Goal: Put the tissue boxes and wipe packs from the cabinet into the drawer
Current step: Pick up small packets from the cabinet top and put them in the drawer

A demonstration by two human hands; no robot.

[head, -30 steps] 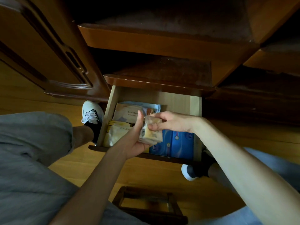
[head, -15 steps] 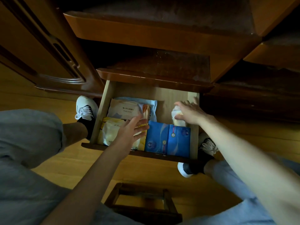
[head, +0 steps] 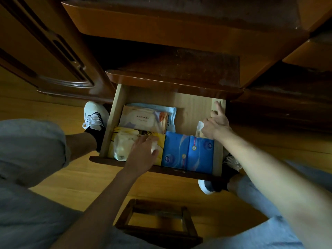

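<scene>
The open wooden drawer (head: 117,112) holds a pale wipe pack (head: 142,118) at the back left, a yellow tissue box (head: 160,141) with a clear pack (head: 123,146) on it at the front left, and two blue tissue packs (head: 187,151) at the front right. My right hand (head: 215,125) presses a small clear pack (head: 199,129) down against the drawer's right wall, index finger stretched out. My left hand (head: 143,153) lies flat on the yellow box, fingers apart, holding nothing.
The cabinet's shelves (head: 179,78) jut out above the drawer, with the cabinet door (head: 45,51) swung open at the left. My shoes (head: 94,114) flank the drawer on the wooden floor. A small wooden stool (head: 158,221) stands between my knees.
My right hand carried the small clear pack from mid-air to the drawer's right back corner and pushed it down. My left hand let go of it and dropped onto the yellow box.
</scene>
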